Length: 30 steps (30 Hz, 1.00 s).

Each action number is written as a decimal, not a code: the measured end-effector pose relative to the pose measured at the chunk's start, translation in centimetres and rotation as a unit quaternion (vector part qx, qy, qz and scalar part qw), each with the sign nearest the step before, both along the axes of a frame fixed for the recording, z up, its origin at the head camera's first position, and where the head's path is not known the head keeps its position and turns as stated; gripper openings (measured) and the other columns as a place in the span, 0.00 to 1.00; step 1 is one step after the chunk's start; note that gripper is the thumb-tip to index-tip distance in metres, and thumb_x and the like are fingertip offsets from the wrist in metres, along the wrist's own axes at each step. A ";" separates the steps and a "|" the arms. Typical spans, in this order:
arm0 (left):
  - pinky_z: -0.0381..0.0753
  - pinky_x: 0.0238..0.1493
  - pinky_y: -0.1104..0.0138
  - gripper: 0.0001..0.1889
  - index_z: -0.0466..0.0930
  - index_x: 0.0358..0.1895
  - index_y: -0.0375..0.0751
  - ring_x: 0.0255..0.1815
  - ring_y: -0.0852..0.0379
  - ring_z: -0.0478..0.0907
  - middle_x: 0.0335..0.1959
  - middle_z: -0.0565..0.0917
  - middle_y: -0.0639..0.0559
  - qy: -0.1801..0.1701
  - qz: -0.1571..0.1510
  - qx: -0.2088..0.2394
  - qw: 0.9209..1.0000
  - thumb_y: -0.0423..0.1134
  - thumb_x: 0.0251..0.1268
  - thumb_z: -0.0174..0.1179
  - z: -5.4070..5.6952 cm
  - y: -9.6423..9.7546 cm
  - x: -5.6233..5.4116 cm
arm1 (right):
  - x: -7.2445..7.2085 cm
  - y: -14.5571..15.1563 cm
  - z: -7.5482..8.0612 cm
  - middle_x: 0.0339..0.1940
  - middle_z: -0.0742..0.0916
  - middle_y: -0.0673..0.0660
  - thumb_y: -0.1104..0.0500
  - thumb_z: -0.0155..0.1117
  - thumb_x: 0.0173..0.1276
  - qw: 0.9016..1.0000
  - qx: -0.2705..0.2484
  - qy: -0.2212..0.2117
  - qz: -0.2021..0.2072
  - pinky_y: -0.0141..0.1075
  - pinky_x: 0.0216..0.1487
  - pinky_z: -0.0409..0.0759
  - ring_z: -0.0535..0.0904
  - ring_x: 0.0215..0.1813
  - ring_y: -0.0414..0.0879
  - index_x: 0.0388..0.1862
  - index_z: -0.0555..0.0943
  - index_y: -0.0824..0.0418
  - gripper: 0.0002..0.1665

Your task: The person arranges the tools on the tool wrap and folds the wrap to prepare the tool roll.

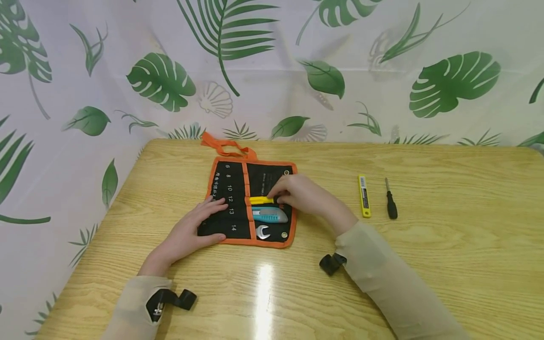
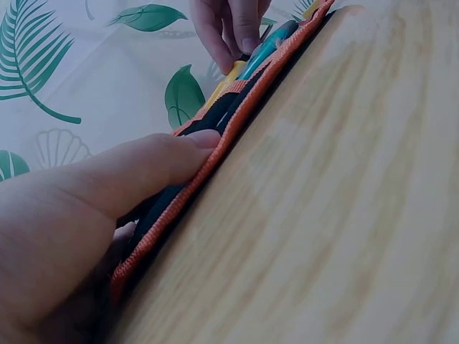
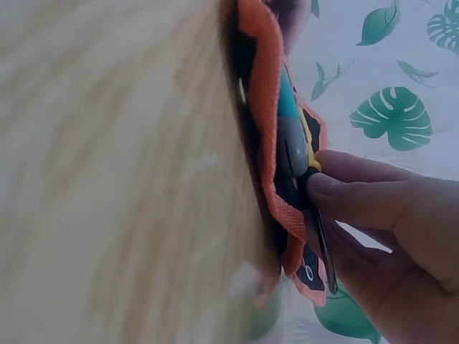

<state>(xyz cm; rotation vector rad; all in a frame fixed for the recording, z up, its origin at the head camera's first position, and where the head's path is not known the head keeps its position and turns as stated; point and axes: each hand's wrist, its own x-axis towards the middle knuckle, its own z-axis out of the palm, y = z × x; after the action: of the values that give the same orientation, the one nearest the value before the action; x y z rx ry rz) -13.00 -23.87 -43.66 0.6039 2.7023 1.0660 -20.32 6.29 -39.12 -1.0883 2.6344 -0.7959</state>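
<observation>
A black tool pouch (image 1: 267,172) with orange trim lies unfolded on the table, its left panel printed with numbers. My left hand (image 1: 191,231) rests on that panel with fingers spread, the thumb (image 2: 204,138) on the near orange edge. With thumb and fingertips, my right hand (image 1: 306,193) pinches a yellow-handled screwdriver (image 1: 260,200) at its black collar. Its handle sits in a pocket, and the metal shaft (image 3: 326,251) points out under my hand. Beside it in the pouch are a teal and grey utility knife (image 1: 269,215) and an open-end wrench (image 1: 263,232), partly covered by the pockets.
Right of the pouch, a flat yellow case with a label (image 1: 364,196) and a black-handled screwdriver (image 1: 391,203) lie on the wooden table (image 1: 459,226). An orange tie strap (image 1: 229,147) trails toward the back edge. Behind hangs a leaf-patterned cloth (image 1: 263,89).
</observation>
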 end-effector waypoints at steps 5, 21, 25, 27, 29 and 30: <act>0.50 0.69 0.44 0.36 0.66 0.70 0.57 0.76 0.56 0.42 0.74 0.59 0.61 0.000 0.001 0.004 1.000 0.55 0.57 0.67 0.0 0.0 0.0 | -0.1 -0.4 -0.1 0.42 0.86 0.54 0.69 0.65 0.64 1.000 -0.003 -0.008 -0.006 0.35 0.45 0.80 0.80 0.43 0.44 0.44 0.87 0.61 0.11; 0.50 0.69 0.44 0.36 0.66 0.69 0.57 0.76 0.55 0.43 0.73 0.59 0.61 0.005 -0.002 0.005 1.000 0.55 0.57 0.67 -0.1 -0.1 -0.1 | -0.6 -2.1 -0.6 0.43 0.86 0.54 0.69 0.64 0.64 1.000 0.005 -0.019 -0.002 0.37 0.49 0.78 0.81 0.46 0.46 0.44 0.86 0.61 0.11; 0.50 0.69 0.44 0.36 0.67 0.69 0.57 0.76 0.55 0.43 0.73 0.59 0.61 0.011 -0.003 0.007 1.000 0.55 0.56 0.67 -0.3 -0.1 -0.2 | -0.5 -1.7 -0.6 0.45 0.86 0.56 0.70 0.63 0.65 1.000 0.010 -0.025 0.002 0.37 0.49 0.78 0.80 0.47 0.47 0.46 0.85 0.62 0.12; 0.50 0.69 0.44 0.36 0.67 0.69 0.57 0.76 0.55 0.43 0.73 0.59 0.61 0.012 -0.003 0.008 1.000 0.56 0.56 0.67 -0.4 -0.1 -0.2 | -0.5 -1.3 -0.6 0.45 0.85 0.56 0.69 0.63 0.65 0.999 0.018 -0.030 -0.001 0.38 0.50 0.78 0.80 0.47 0.47 0.47 0.85 0.62 0.12; 0.50 0.69 0.43 0.36 0.67 0.69 0.58 0.76 0.56 0.43 0.73 0.59 0.62 0.012 -0.001 0.008 1.000 0.56 0.56 0.67 -0.5 -0.1 -0.2 | -0.6 -0.8 -0.5 0.43 0.85 0.55 0.69 0.62 0.66 0.999 0.028 -0.035 -0.007 0.38 0.50 0.78 0.79 0.47 0.47 0.45 0.84 0.62 0.11; 0.50 0.69 0.43 0.36 0.67 0.69 0.58 0.76 0.56 0.44 0.73 0.59 0.62 0.012 -0.001 0.008 1.000 0.56 0.56 0.67 -0.5 -0.1 -0.2 | -0.6 -0.6 -0.5 0.42 0.85 0.54 0.68 0.62 0.66 0.999 0.034 -0.035 -0.011 0.39 0.50 0.77 0.79 0.46 0.47 0.44 0.84 0.62 0.10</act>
<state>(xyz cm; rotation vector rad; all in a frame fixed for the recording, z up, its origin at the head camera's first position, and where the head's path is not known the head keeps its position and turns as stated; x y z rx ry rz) -13.20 -23.99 -44.16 0.6248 2.7162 1.0871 -20.93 5.73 -39.64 -0.9994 2.5994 -0.7300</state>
